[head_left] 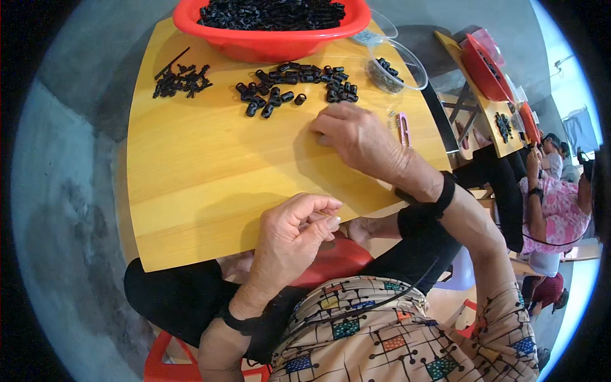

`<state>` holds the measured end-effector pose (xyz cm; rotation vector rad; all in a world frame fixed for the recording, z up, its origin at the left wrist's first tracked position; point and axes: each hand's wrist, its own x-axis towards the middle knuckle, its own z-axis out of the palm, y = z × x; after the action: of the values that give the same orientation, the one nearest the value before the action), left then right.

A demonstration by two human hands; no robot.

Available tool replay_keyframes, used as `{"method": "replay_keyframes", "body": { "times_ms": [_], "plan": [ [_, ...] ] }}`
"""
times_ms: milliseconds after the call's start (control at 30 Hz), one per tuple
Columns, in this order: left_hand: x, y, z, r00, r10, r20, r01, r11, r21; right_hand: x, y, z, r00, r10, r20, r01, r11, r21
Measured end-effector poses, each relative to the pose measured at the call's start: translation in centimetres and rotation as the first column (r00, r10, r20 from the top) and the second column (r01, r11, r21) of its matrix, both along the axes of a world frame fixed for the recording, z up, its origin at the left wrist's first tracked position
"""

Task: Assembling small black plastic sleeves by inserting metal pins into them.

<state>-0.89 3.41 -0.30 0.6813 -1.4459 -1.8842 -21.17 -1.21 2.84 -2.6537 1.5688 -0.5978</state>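
Note:
My left hand (294,234) is held over the table's near edge, thumb and index fingertips pinched together. Whatever may lie between them is too small to make out. Farther out and to the right, my right hand (358,135) hovers low over the tabletop, its fingers curled downward and pressed together. Their tips are partly hidden, so I cannot make out what they hold. Just beyond it lies a loose group of small black cylindrical plastic pieces (287,77) with holes. A pink snip-like tool (403,130) rests to its right, beside a few tiny metallic bits (391,117).
A red basin (273,43) heaped with black parts stands at the table's far edge. Thin black pieces (182,81) are piled at far left. A clear round tub (386,83) sits at far right. Beyond are another table (507,148) and seated people (557,207).

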Motion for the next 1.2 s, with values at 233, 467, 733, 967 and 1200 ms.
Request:
{"method": "replay_keyframes", "body": {
  "times_ms": [233,467,733,967,1200],
  "plan": [
    [0.0,0.1,0.3,1.000,-0.001,0.023,0.000,1.000,0.008,0.0,3.3,0.0,0.996,-0.014,-0.085,0.016,1.000,0.022],
    [-0.4,-0.1,0.3,0.999,-0.005,0.044,0.006,1.000,-0.028,-1.4,6.0,0.9,0.999,-0.039,0.010,0.040,0.988,-0.148],
    [-1.6,-1.8,0.2,0.981,0.185,0.055,-0.164,0.950,-0.267,-8.0,5.9,3.0,0.895,-0.434,0.103,0.442,0.895,-0.062],
    [-4.0,-3.0,0.1,0.888,0.389,0.247,-0.119,0.712,-0.692,-8.1,4.2,1.0,0.818,-0.555,-0.150,0.562,0.827,0.004],
    [-5.9,-3.3,-0.1,0.861,0.468,0.201,-0.089,0.526,-0.846,-7.1,4.5,-0.4,0.888,-0.442,-0.129,0.445,0.895,-0.001]
  ]
}}
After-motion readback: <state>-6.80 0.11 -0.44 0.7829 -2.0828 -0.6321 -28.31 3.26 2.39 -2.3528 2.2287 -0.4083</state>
